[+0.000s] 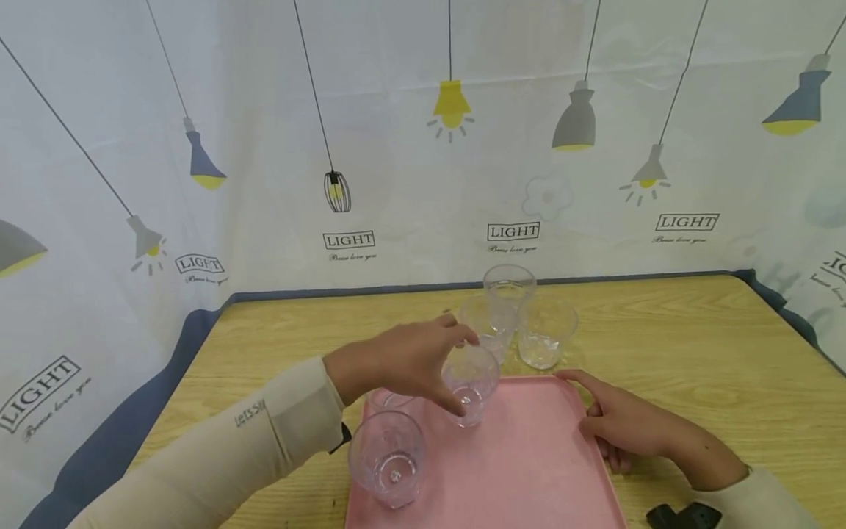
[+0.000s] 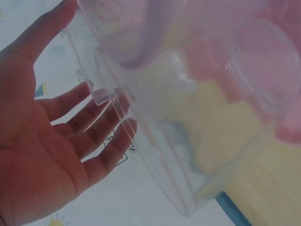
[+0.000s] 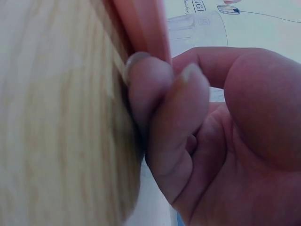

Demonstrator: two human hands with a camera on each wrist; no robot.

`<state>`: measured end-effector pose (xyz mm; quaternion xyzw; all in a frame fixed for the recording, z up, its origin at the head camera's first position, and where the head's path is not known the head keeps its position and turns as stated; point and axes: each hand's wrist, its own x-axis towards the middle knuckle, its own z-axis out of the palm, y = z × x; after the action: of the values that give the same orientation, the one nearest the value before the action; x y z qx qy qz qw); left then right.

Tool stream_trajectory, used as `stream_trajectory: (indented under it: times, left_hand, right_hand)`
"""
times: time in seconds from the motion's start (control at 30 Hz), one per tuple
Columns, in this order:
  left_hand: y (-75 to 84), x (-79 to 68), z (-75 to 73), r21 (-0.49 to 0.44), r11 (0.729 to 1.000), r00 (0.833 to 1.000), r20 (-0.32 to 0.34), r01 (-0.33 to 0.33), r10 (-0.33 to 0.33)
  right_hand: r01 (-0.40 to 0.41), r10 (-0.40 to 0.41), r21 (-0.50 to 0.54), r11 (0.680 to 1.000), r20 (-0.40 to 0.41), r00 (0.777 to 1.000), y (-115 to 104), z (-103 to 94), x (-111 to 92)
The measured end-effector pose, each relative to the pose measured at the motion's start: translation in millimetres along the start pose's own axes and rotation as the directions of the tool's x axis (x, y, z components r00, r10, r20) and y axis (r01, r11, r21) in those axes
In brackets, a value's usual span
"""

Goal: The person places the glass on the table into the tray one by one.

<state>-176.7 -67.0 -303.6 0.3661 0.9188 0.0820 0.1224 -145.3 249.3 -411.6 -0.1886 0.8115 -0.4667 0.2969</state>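
Mid-frame, the clear cup (image 1: 481,383) could be toppled if clipped by the splayed left hand (image 1: 415,360), with the pink tray (image 1: 515,455) gripped by the right hand (image 1: 636,424)!

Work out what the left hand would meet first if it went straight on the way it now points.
The left hand would probably meet the clear cup between its thumb and fingers first; depth is unclear, so they may be touching.

Head camera looks forward-down, wrist cameras closely at the hands (image 1: 418,364) (image 1: 631,425), all catching the backdrop (image 1: 396,147).
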Motion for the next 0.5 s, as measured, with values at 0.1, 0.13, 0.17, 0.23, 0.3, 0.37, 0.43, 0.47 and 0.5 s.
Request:
stream_trajectory:
  times: [0.1, 0.13, 0.17, 0.23, 0.3, 0.37, 0.43, 0.47, 0.5]
  left_hand:
    - [0.2, -0.7, 1.9, 0.002, 1.0, 1.0, 0.007, -0.013, 0.013]
    - [-0.1, -1.0, 2.7, 0.003, 1.0, 1.0, 0.009, -0.016, 0.016]
    - [-0.4, -1.3, 3.2, 0.007, 1.0, 1.0, 0.008, -0.019, 0.019]
    - [-1.3, -1.6, 4.2, 0.012, 1.0, 1.0, 0.008, -0.027, 0.026]
    - [-2.2, -2.2, 4.8, 0.014, 0.999, 0.999, 0.011, -0.03, 0.03]
    - [-2.8, -2.5, 5.1, 0.013, 0.999, 0.999, 0.016, -0.031, 0.03]
    - [-3.3, -2.8, 5.5, 0.012, 1.0, 0.999, 0.024, -0.028, 0.027]
    - [-3.6, -2.9, 5.7, 0.017, 1.0, 0.999, 0.029, -0.027, 0.026]
    - [-3.9, -2.6, 6.0, 0.019, 0.999, 0.999, 0.034, -0.027, 0.027]
  right_hand:
    - [-0.013, 0.013, 0.007, 1.0, -0.002, 1.0, -0.6, -0.4, -0.4]
    - [-0.016, 0.016, 0.01, 1.0, -0.003, 1.0, -0.9, -0.4, -0.6]
    - [-0.016, 0.016, 0.008, 1.0, -0.003, 1.0, -1.3, -0.4, -0.7]
    - [-0.014, 0.014, 0.007, 1.0, 0.001, 1.0, -1.9, -0.3, -0.8]
    - [-0.011, 0.011, -0.001, 1.0, -0.002, 1.0, -2.3, -0.1, -0.6]
    - [-0.005, 0.005, -0.008, 1.0, -0.003, 1.0, -2.1, 0.0, -0.3]
    - [-0.009, 0.009, -0.01, 1.0, -0.006, 1.0, -1.2, 0.2, -0.3]
    - [-0.014, 0.014, -0.009, 1.0, -0.007, 1.0, -0.8, 0.3, -0.3]
    - [-0.017, 0.017, -0.006, 1.0, -0.005, 1.0, -0.2, 0.3, -0.5]
